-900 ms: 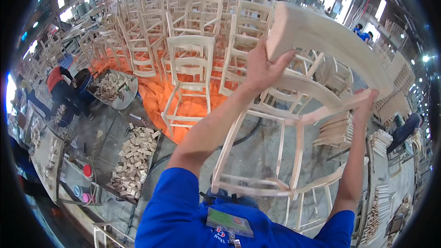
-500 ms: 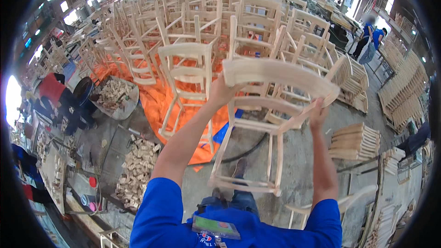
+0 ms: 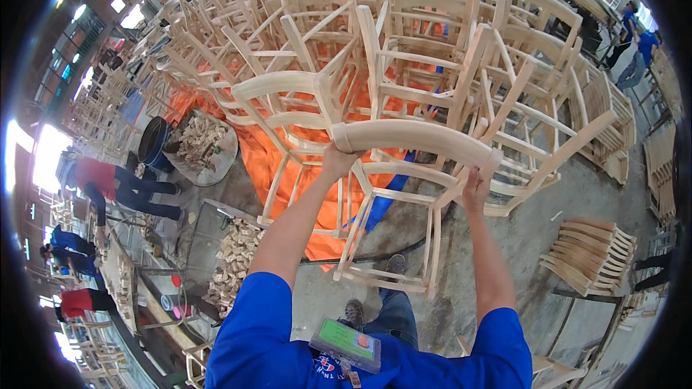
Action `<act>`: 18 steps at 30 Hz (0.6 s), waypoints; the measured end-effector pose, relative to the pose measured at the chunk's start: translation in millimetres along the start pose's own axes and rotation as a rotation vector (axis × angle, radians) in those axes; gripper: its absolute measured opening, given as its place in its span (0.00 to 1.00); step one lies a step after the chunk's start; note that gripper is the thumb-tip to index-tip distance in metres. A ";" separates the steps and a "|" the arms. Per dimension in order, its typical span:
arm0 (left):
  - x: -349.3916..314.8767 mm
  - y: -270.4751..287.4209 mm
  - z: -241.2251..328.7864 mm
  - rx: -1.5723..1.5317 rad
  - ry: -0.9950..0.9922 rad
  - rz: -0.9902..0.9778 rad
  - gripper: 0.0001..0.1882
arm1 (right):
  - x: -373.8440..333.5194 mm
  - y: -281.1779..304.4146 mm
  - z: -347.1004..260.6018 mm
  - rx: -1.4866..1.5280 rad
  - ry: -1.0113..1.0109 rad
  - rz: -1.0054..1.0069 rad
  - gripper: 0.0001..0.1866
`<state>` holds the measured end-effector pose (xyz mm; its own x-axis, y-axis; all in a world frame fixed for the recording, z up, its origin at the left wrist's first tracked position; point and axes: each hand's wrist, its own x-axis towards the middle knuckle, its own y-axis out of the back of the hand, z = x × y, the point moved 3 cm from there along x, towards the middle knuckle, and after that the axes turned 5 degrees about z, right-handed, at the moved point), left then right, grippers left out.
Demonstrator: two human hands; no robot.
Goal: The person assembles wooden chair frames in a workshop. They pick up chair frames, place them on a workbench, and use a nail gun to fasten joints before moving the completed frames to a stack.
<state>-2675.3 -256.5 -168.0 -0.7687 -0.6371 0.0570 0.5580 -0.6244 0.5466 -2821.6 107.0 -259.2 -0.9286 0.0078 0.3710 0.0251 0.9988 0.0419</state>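
Observation:
Both of my hands grip a pale, unfinished wooden chair frame by the ends of its curved top rail. My left hand is closed round the left end of the rail. At the right end, my right hand has its fingers closed on the back post just under the rail. The chair's legs and lower bars hang toward the floor in front of my feet, and its seat is an open frame. Just beyond its left side stands another bare chair frame; whether they touch, I cannot tell.
Many stacked chair frames fill the far side over an orange sheet. Wood offcuts lie on the left, near a tub of scraps. Curved wooden parts are piled right. A person in red bends at far left.
The held chair's top rail has become more level, its right end swinging nearer the middle. The stacked chairs now look closer, and my feet have shifted on the floor.

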 end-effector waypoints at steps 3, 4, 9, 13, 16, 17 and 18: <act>39.0 -17.0 4.6 -0.063 0.014 -0.014 0.26 | 39.3 -10.3 18.4 -0.097 0.004 -0.048 0.27; 46.2 -21.0 -2.8 -0.113 0.050 -0.021 0.26 | 45.0 -19.5 22.0 -0.065 -0.014 -0.064 0.27; 86.4 -39.0 -26.2 -0.086 0.089 0.018 0.29 | 83.4 -50.2 37.1 -0.057 -0.125 -0.137 0.27; 140.0 -46.9 -19.2 -0.039 0.167 0.010 0.30 | 120.8 -66.9 50.5 -0.223 -0.109 -0.057 0.28; 159.1 -69.3 -18.4 0.037 0.287 -0.027 0.39 | 133.5 -69.4 67.6 -0.264 -0.215 -0.083 0.28; 163.4 -67.3 -21.2 0.092 0.311 0.046 0.39 | 134.9 -75.3 68.4 -0.284 -0.219 -0.108 0.28; 168.3 -59.2 -24.8 0.156 0.332 0.128 0.39 | 134.0 -85.8 66.3 -0.292 -0.224 -0.137 0.27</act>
<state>-2829.9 -338.0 -211.5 -0.5387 -0.8329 -0.1268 0.5688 -0.4706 0.6746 -2972.8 25.5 -274.6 -0.9878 -0.0816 0.1329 -0.0301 0.9359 0.3509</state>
